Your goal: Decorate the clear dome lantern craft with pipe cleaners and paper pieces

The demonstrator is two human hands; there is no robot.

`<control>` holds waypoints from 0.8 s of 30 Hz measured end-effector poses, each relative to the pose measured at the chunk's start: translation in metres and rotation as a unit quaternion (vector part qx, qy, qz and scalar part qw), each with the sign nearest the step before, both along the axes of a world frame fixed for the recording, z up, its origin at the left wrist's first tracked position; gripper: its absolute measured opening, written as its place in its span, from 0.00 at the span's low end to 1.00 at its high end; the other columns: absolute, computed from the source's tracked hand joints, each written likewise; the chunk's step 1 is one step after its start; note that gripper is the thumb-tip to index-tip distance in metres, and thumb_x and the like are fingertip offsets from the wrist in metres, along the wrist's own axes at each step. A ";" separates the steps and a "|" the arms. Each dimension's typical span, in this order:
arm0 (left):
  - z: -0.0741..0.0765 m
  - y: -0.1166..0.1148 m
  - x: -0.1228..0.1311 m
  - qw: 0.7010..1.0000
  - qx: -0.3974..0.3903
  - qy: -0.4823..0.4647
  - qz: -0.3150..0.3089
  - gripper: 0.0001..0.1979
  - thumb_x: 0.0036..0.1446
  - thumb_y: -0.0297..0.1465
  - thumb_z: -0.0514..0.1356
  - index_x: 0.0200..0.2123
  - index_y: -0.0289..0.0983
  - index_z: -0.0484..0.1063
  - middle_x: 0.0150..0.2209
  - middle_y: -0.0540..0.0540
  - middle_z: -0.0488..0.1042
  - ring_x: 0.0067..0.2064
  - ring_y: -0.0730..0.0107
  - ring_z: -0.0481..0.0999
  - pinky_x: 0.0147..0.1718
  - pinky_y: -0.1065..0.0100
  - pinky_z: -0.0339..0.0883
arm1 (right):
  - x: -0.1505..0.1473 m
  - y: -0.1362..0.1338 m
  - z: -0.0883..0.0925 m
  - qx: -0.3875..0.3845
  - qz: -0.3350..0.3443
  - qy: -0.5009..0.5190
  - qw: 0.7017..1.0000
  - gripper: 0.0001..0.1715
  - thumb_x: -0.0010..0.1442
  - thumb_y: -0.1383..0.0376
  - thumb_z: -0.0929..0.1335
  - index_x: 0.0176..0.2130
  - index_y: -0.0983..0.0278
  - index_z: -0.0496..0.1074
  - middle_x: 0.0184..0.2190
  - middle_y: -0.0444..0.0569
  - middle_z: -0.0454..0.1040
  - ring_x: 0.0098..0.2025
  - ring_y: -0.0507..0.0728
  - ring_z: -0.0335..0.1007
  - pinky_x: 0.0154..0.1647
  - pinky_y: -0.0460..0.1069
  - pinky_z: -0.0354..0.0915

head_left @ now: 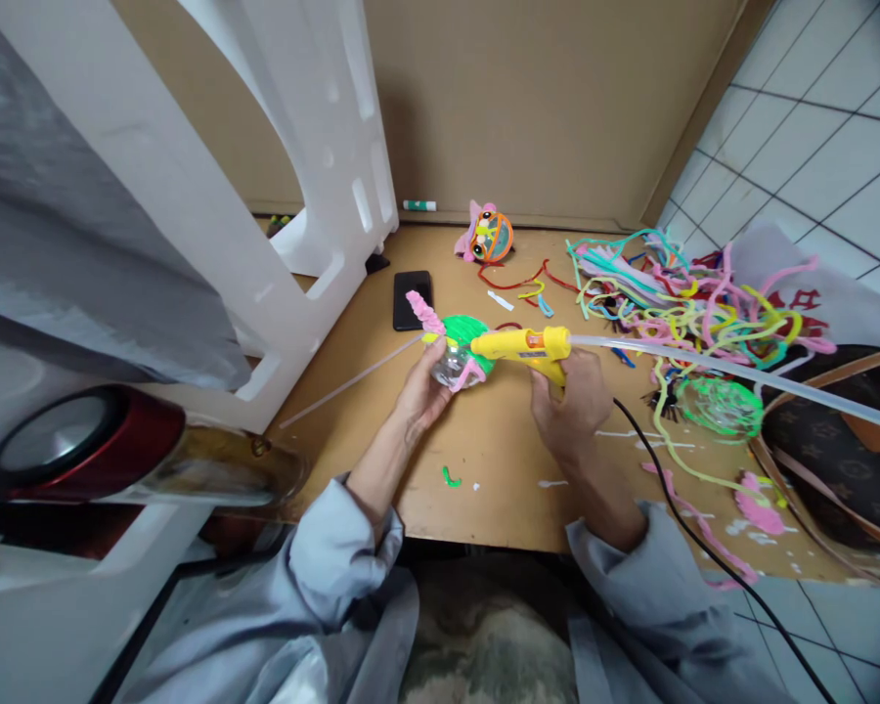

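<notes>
Holding a yellow glue gun point(509, 344) up to a green-topped clear ball point(460, 335)

Cradling the ball in the left hand point(418, 396), over the middle of the worktop point(506, 499). Probably cupped low like that to leave the green top and pink twist point(423, 311) uncovered. Gripping the gun by its handle with the right hand point(576, 401), nozzle right at the ball's side, likely kept near level for easier aiming. Can't tell about trigger squeeze or actual contact.

Also seeing a long glue stick point(740, 376) out the gun's back, reaching past the right edge, over a tangle of pipe cleaners point(696, 288). Could snag. Same worry with the black cable point(675, 508), running past the right forearm and over the near edge. Spotting a phone point(412, 300) towards the left edge, an orange-wrapped ball point(497, 236) by the far edge, and a green-wound ball point(720, 406) next to a brown handbag point(821, 469) at the right edge. Watch the red-lidded bottle point(220, 464) by the left edge, near the left sleeve.
</notes>
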State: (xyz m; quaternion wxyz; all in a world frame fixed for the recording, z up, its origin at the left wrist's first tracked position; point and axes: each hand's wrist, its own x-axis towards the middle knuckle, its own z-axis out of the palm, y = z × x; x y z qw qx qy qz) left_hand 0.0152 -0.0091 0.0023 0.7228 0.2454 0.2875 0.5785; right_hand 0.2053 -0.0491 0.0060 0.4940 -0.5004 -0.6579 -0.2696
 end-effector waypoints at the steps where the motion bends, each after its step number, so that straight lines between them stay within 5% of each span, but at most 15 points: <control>1: -0.001 0.000 0.000 1.000 0.001 0.005 -0.001 0.15 0.56 0.38 0.69 0.44 0.38 0.78 0.44 0.46 0.83 0.47 0.61 0.83 0.53 0.57 0.76 | 0.000 0.000 0.000 0.005 0.009 -0.004 1.000 0.10 0.67 0.63 0.65 0.48 0.62 0.67 0.38 0.54 0.77 0.41 0.60 0.75 0.41 0.54 0.72; 10: -0.001 -0.002 0.003 0.999 0.009 0.035 -0.007 0.18 0.51 0.39 0.72 0.43 0.36 0.78 0.42 0.45 0.84 0.48 0.58 0.83 0.53 0.57 0.75 | 0.000 0.001 0.002 0.035 0.017 -0.022 0.999 0.11 0.66 0.66 0.66 0.50 0.62 0.66 0.39 0.54 0.78 0.40 0.59 0.77 0.40 0.53 0.72; 17: -0.001 0.000 0.001 1.000 0.000 0.030 0.003 0.17 0.52 0.38 0.71 0.43 0.37 0.78 0.42 0.46 0.83 0.44 0.63 0.83 0.52 0.59 0.76 | 0.002 0.001 -0.004 -0.040 0.009 0.014 0.999 0.12 0.67 0.60 0.63 0.48 0.61 0.68 0.39 0.57 0.77 0.42 0.62 0.76 0.43 0.57 0.73; 24: -0.002 0.000 0.000 1.000 -0.008 0.019 0.014 0.16 0.54 0.38 0.70 0.44 0.37 0.77 0.44 0.45 0.83 0.48 0.58 0.82 0.53 0.56 0.76 | 0.002 0.001 -0.004 -0.039 0.009 0.011 0.999 0.10 0.68 0.61 0.63 0.47 0.62 0.68 0.39 0.56 0.77 0.42 0.61 0.76 0.42 0.56 0.72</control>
